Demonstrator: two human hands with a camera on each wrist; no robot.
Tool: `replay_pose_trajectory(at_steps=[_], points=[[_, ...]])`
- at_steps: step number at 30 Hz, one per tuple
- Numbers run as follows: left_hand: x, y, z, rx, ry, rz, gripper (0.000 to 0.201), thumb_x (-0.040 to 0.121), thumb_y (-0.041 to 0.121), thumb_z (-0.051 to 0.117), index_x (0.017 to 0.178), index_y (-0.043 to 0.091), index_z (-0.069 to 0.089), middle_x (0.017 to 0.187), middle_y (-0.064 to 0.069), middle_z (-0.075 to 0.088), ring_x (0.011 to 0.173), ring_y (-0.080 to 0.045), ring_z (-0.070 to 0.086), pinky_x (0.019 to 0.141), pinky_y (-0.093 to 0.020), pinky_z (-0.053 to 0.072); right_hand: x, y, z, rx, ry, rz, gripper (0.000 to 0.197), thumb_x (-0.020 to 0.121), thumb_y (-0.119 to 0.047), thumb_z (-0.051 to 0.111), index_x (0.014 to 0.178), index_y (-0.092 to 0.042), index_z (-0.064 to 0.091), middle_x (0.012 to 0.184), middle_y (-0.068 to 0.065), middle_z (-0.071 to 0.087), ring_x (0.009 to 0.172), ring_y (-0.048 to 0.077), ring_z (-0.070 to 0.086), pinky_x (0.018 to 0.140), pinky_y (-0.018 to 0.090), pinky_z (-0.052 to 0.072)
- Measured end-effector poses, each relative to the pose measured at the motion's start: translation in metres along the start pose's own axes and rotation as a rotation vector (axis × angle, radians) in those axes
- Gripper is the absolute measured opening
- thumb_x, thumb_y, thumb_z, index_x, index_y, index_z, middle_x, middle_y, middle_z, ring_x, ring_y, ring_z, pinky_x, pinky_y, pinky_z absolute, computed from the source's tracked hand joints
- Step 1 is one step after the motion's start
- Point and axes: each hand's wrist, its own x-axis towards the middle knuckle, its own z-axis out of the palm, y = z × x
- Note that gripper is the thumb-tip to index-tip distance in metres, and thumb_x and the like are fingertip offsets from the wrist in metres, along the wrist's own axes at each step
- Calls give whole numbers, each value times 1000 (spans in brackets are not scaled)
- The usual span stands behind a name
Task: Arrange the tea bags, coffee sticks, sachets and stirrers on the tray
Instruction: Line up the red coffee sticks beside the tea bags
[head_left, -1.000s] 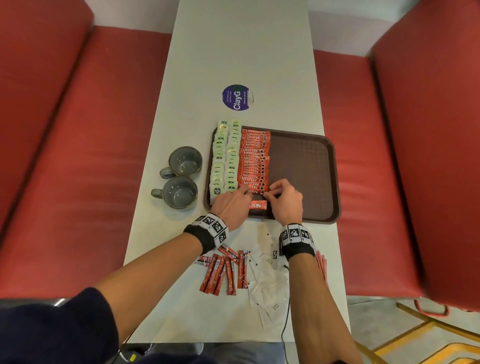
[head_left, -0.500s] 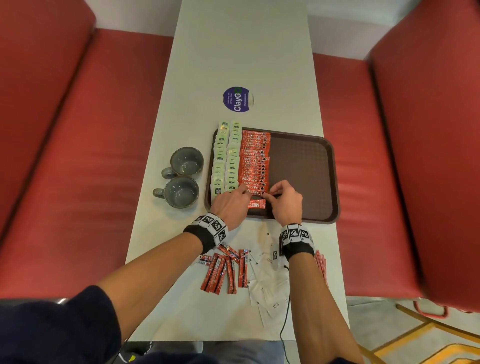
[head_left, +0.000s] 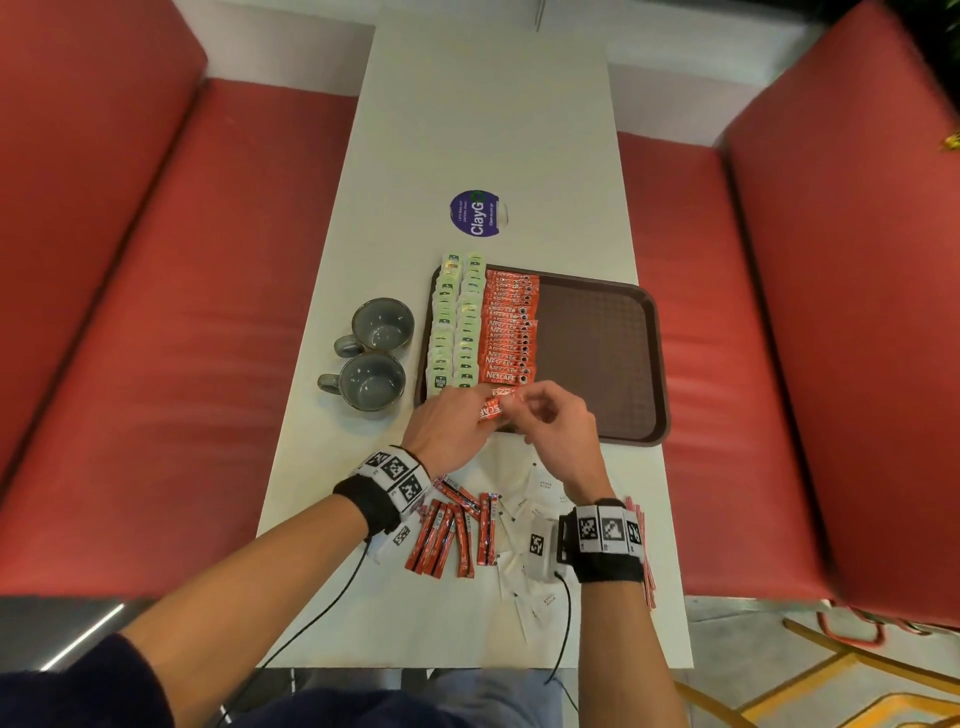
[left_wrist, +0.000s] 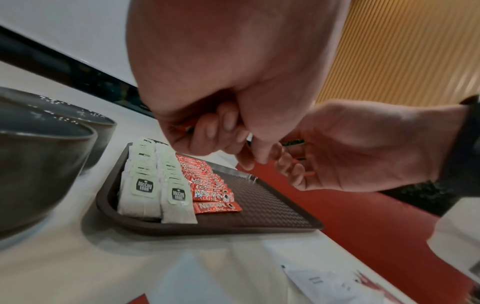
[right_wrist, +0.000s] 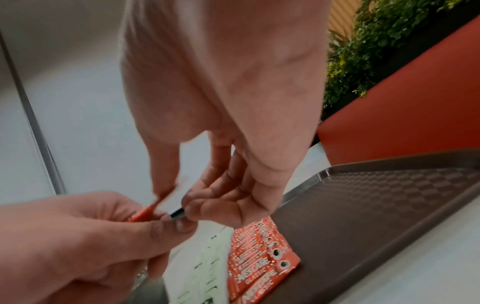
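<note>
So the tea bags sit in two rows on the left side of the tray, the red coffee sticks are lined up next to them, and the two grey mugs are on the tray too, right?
Not quite: the two grey mugs stand on the table, left of the tray, not on it, as the head view shows. The tea bags and coffee sticks are as you said.

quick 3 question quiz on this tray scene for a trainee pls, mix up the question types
1. True or false: the tea bags lie in two rows along the left side of the tray.
2. Which things are on the table, off the tray? A) red sticks B) tea bags C) neither
3. Fill in: the left hand and right hand together hold one red coffee ____.

Key: 1 true; 2 A; 3 stick
</note>
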Motion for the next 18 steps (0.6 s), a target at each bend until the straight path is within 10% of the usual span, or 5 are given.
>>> replay_pose_trajectory(at_steps=[6,11,18], points=[[-34,-9,-13,-426,-68,45,19,103,48,69,114,35,61,88,24,65,81,18,62,66,-7,42,-15,5,-5,220,-20,-28,10,102,-21,77,104,-11,78,92,15,76,80,16,66,73,31,56],[-42,-31,-16,-633,-43,-28,47,91,77,65,110,35,72,104,8,75,97,-11,69,86,-38,56,-16,-2,-12,139,-34,-53,8,102,-22,77,101,-14,78,82,5,73,76,14,63,73,28,55],[-34,-25,-26,-598,-43,43,34,83,53,87,98,24,80,90,15,73,83,-1,67,80,-32,55,-10,-23,-11,-86,-142,-111,5,98,-30,83,95,-27,80,86,-4,79,83,14,75,84,41,64]])
